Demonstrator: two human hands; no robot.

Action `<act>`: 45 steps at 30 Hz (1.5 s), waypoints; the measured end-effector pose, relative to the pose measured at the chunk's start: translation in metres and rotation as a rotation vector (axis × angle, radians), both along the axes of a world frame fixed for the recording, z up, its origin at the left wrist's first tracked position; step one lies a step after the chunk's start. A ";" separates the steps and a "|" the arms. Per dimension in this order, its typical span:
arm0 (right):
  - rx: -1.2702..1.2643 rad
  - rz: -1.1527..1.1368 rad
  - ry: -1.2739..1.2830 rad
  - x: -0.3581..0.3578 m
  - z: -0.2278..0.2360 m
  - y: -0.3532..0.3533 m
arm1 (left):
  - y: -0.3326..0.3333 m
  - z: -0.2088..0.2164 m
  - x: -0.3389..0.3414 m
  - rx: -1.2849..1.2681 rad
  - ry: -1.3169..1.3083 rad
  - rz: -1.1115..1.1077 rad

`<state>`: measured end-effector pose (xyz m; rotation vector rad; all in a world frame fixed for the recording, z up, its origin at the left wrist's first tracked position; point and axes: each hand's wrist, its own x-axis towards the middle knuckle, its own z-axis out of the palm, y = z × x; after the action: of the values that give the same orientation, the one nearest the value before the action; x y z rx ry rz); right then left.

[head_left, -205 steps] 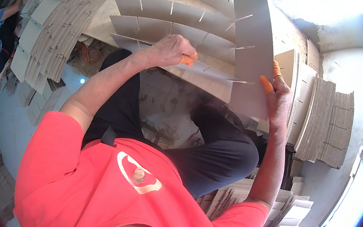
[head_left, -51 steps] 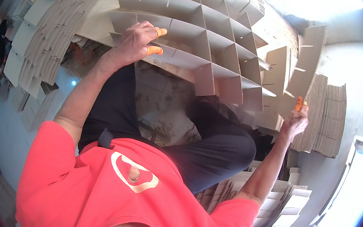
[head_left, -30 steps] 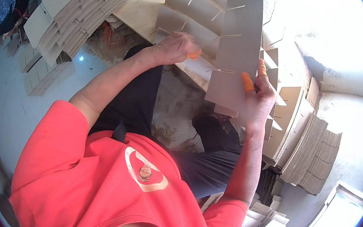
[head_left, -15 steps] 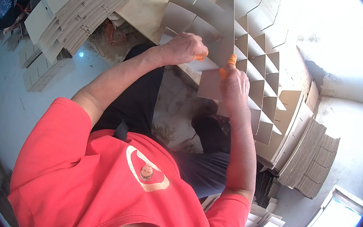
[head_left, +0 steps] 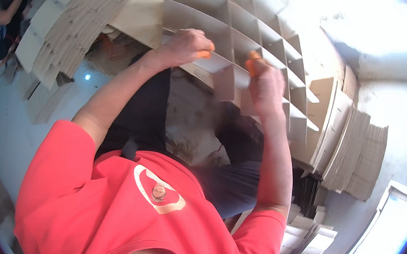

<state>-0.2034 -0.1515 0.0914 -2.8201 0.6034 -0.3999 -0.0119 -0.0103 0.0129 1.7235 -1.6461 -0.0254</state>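
A cardboard divider grid point(head_left: 201, 25) of crossed grey-white strips stands in front of me, its cells opening upward. My left hand point(head_left: 189, 48) is closed, fingers curled at the grid's near left strip, with orange covers on its fingertips. At the near right part of the grid, my right hand point(head_left: 265, 84) pinches a strip edge, orange covers on its thumb and finger. Motion blurs both hands slightly, and the palms hide what lies beneath them. A loose-ended strip panel point(head_left: 225, 85) sticks out toward me between the hands.
Stacked slotted cardboard sheets point(head_left: 82, 15) lie on the left of the wooden board point(head_left: 133, 14). More cardboard stacks point(head_left: 358, 151) stand at right, below a bright window. Another person's arm point(head_left: 12, 9) shows at the far upper left.
The tall slanted strip between my hands has gone down level with the other strips in the grid. My left hand has shifted slightly left; the view has shifted a little.
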 end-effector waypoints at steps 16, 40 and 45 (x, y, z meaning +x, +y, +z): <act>-0.536 -0.768 0.415 -0.259 -0.057 -0.133 | 0.022 0.012 0.011 0.022 -0.077 0.099; 0.308 -0.112 -0.320 0.006 0.047 0.031 | 0.043 -0.013 0.031 -0.064 0.238 0.127; 0.302 -0.075 -0.286 0.043 0.040 0.050 | 0.041 -0.012 0.028 -0.119 0.238 0.130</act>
<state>-0.1602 -0.1010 0.1317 -2.4033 0.6465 -0.6518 0.0165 0.0310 0.0008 1.6638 -1.3354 -0.0666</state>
